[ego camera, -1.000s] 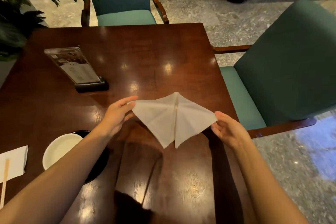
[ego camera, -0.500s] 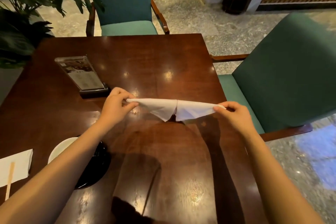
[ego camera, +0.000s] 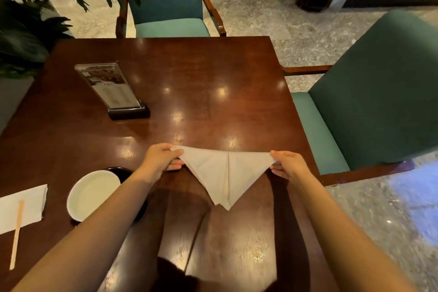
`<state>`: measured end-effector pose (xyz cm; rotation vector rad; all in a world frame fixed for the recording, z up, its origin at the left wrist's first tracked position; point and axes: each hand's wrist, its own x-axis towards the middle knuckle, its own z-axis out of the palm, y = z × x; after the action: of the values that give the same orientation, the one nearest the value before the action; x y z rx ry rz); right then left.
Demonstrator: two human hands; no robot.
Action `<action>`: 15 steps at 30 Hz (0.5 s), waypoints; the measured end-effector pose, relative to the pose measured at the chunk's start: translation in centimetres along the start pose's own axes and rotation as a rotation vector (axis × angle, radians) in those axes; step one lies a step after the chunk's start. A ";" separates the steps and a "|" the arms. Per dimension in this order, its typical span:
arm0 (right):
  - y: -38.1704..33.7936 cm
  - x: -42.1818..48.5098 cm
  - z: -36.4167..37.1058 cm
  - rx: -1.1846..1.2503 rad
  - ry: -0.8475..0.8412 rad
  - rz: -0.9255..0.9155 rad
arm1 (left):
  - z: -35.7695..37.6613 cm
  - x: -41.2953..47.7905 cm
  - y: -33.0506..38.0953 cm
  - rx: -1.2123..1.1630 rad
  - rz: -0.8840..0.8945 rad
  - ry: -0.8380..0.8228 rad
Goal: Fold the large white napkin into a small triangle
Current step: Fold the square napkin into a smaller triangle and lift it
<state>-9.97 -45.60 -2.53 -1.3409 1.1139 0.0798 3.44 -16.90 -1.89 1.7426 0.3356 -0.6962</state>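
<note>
forearms extended, left hand [ego camera: 161, 160] and right hand [ego camera: 288, 166] apart, each pinching a napkin [ego camera: 225, 173] corner.

White napkin [ego camera: 225, 174] — triangle, corners pinched by both hands.

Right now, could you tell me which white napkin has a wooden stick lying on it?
The flat napkin at the table's left edge bears the stick; the triangular napkin is pinched by the left hand and right hand.
</note>
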 end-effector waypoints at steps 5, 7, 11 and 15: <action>0.8 2.1 1.6 -0.191 0.227 -0.141 | 1.1 2.7 -1.4 -0.011 0.028 0.099; 0.8 2.1 2.0 -0.386 0.265 -0.236 | 1.2 2.9 -1.9 0.121 0.092 0.170; 2.9 0.0 2.3 -0.830 0.400 -0.739 | 1.3 0.6 -4.2 0.619 0.645 0.299; 6.3 -3.5 3.8 -0.928 -0.033 -1.070 | 2.9 -3.7 -7.8 0.754 0.937 -0.081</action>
<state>-13.43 -38.81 -5.39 -2.5995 0.1549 -0.1945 -4.60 -16.97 -6.15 2.2568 -0.8749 -0.1801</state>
